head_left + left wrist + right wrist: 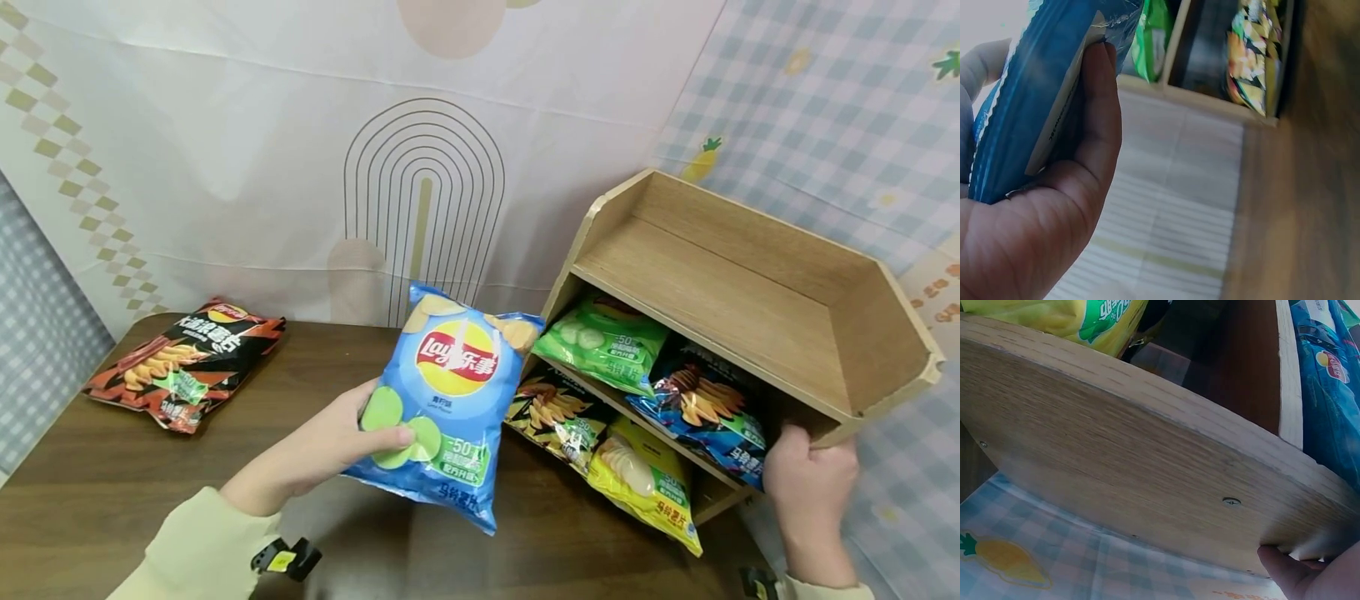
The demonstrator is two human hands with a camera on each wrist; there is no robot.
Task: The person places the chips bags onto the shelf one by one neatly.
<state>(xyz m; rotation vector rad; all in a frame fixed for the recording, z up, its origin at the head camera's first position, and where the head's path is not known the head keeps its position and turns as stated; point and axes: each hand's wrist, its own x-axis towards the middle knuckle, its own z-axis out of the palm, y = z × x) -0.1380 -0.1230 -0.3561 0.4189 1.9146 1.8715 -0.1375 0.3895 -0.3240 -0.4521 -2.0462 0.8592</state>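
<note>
My left hand (341, 437) holds a blue bag of Lay's potato chips (457, 367) up over the table, thumb across its front and the other fingers behind it. In the left wrist view the fingers (1100, 119) curl round the bag's side. My right hand (813, 479) grips the right side panel of a small wooden shelf (720, 283). Inside the shelf, a green chip bag (603, 340) and a dark blue chip bag (705, 400) fill the middle level. Below them lean a black chip bag (557, 417) and a yellow chip bag (645, 483).
A black and red chip bag (187, 362) lies at the left back of the brown wooden table (322, 358). Behind the table hangs a patterned white cloth (255, 183); a blue checked cloth (840, 108) covers the right side.
</note>
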